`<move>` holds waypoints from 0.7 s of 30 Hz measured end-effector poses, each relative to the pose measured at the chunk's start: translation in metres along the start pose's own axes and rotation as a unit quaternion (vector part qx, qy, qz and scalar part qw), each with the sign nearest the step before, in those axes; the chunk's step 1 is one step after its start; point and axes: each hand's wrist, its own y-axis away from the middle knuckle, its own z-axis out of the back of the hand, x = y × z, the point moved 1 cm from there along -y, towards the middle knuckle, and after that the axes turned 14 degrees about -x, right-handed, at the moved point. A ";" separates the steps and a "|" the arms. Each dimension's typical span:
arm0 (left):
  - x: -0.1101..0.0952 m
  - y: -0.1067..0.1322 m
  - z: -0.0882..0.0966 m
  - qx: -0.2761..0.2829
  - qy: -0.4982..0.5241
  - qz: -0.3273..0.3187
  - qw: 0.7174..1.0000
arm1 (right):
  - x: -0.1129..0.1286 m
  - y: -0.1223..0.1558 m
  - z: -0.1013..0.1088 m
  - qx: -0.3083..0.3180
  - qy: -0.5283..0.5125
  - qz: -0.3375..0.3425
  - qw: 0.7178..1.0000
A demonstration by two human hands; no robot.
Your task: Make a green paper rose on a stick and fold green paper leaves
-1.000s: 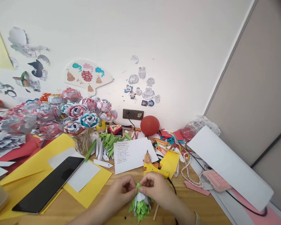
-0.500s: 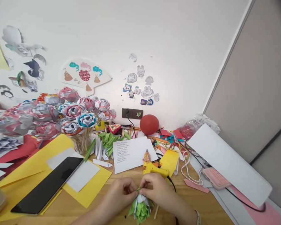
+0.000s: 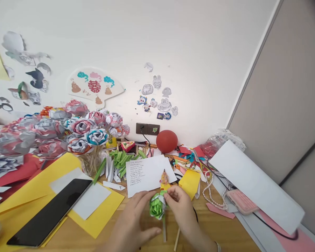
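Observation:
A green and white folded-paper flower (image 3: 156, 205) is held up over the wooden table, its layered petals facing me. My right hand (image 3: 182, 206) pinches its white and green edge between thumb and fingers. To the left of it, my left hand (image 3: 135, 220) is open, thumb well apart from the fingers, whose tips reach the flower's upper left. A pale narrow strip (image 3: 164, 229) shows straight below the flower; whether it is attached I cannot tell. Just behind, a yellow glue gun (image 3: 165, 182) is partly hidden by the flower and my right hand.
A handwritten sheet (image 3: 139, 175) lies behind the hands. On the left are a black tablet (image 3: 51, 211), yellow paper (image 3: 107, 206) and many paper flowers (image 3: 81, 124). A thin stick (image 3: 177, 239), bead string (image 3: 207, 196), red balloon (image 3: 167, 141) and white box-like object (image 3: 257, 185) are also here.
The flower has risen and turned from hanging head-down to facing me. My left hand has let go of its tip and spread its fingers; my right hand still pinches it.

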 end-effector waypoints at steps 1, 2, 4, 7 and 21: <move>0.001 0.003 -0.002 -0.012 -0.026 -0.024 0.999 | -0.002 0.001 -0.002 -0.007 -0.029 -0.025 0.999; 0.003 0.005 -0.003 -0.025 -0.047 -0.042 0.998 | -0.003 0.003 -0.005 -0.008 -0.055 -0.050 0.997; 0.006 0.006 -0.006 -0.048 -0.076 -0.063 0.994 | -0.004 0.007 -0.009 0.006 -0.099 -0.100 0.990; 0.007 0.002 -0.004 -0.078 -0.091 -0.093 0.988 | -0.001 0.011 -0.011 0.040 -0.127 -0.157 0.979; -0.006 -0.003 0.001 0.006 -0.019 -0.039 0.999 | 0.000 0.002 -0.001 0.177 -0.052 -0.078 0.980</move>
